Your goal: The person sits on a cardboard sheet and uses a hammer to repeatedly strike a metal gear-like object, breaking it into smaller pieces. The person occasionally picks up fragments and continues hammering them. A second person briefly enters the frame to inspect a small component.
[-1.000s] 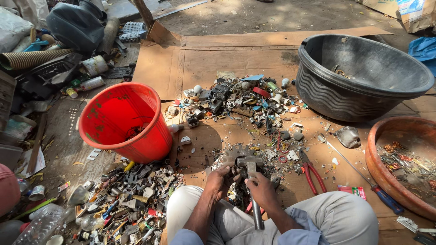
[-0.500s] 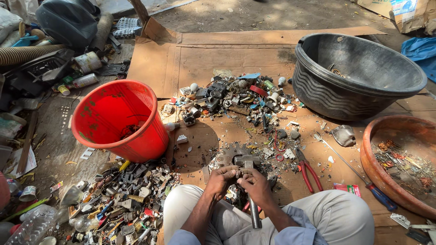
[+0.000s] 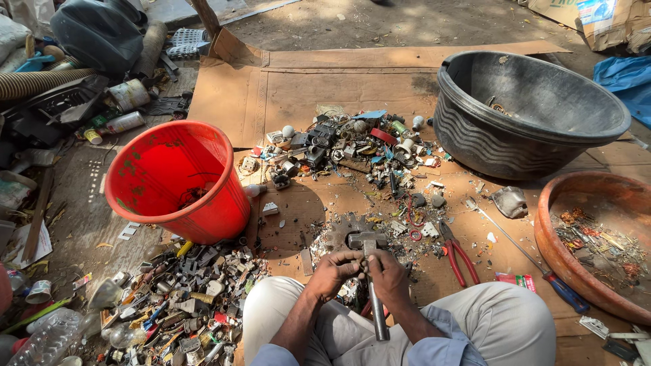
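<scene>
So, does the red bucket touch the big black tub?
Apart. The head view shows bare cardboard and a scrap pile between the red bucket and the black tub.

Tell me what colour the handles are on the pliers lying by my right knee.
Red. The pliers lie on the cardboard, clearest in the head view.

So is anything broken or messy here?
Yes. Broken bits of plastic and metal lie scattered over the cardboard beyond the hammer, and a second heap spreads over the ground beside the red bucket. The bucket leans to one side. Red-handled pliers lie loose among the scraps.
</scene>
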